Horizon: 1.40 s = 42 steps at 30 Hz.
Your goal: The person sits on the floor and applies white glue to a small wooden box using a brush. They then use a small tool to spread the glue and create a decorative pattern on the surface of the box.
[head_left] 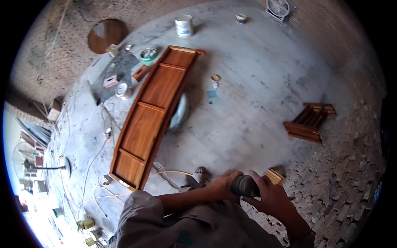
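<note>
Close in front of my body, both hands are on a dark, rounded cylindrical object (245, 186); its exact kind cannot be made out. My left hand (224, 184) is closed around its left side. My right hand (271, 195) curls over its right side, thumb below and fingers above. A pale slatted wooden piece (274, 176) shows just beyond my right hand. To the left, a long reddish-brown framed wooden panel (142, 124) with cross strips stretches away from me, raised on a pale rounded support (179, 113) that it partly hides.
A small slatted wooden frame (310, 122) stands at right, near rough brick paving (331, 198). Tubs, including a white bucket (184, 26), stand farther off. Orange hose (167, 172) and cables cross the floor at left, near a standing fan (62, 167). Another fan (278, 8) stands far right.
</note>
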Motion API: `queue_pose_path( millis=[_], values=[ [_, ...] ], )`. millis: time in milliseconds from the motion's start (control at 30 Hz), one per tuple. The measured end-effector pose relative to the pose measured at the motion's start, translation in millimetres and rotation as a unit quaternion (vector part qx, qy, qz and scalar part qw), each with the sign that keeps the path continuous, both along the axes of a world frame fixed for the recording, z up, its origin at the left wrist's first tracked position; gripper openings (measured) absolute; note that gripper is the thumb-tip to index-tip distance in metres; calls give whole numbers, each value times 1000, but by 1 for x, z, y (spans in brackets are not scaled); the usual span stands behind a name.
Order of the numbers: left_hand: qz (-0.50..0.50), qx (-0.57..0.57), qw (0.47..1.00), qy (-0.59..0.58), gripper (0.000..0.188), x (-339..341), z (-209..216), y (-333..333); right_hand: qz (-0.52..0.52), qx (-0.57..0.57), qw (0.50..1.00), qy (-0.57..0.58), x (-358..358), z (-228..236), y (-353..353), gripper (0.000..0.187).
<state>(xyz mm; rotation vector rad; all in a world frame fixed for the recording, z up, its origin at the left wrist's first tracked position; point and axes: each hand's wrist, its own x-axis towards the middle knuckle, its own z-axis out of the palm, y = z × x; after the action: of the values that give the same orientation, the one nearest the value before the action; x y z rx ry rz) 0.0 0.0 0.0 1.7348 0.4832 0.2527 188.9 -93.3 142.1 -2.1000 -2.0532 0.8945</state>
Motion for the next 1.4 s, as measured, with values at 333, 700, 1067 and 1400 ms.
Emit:
queue_pose_path(
  millis=[333, 700, 1067, 1400],
  values=[
    [58, 57, 997, -14, 82, 118, -31, 54, 54, -42, 998, 10, 138, -26, 74, 85],
    [118, 28, 993, -5, 78, 245, -46, 91, 71, 1, 996, 54, 264, -59, 140, 79],
    [142, 33, 989, -34, 70, 340, -106, 237, 0, 14, 999, 36, 341, -125, 283, 69],
    [205, 52, 977, 8, 69, 428, -182, 447, -219, -53, 968, 111, 391, -206, 510, 71]
  ],
)
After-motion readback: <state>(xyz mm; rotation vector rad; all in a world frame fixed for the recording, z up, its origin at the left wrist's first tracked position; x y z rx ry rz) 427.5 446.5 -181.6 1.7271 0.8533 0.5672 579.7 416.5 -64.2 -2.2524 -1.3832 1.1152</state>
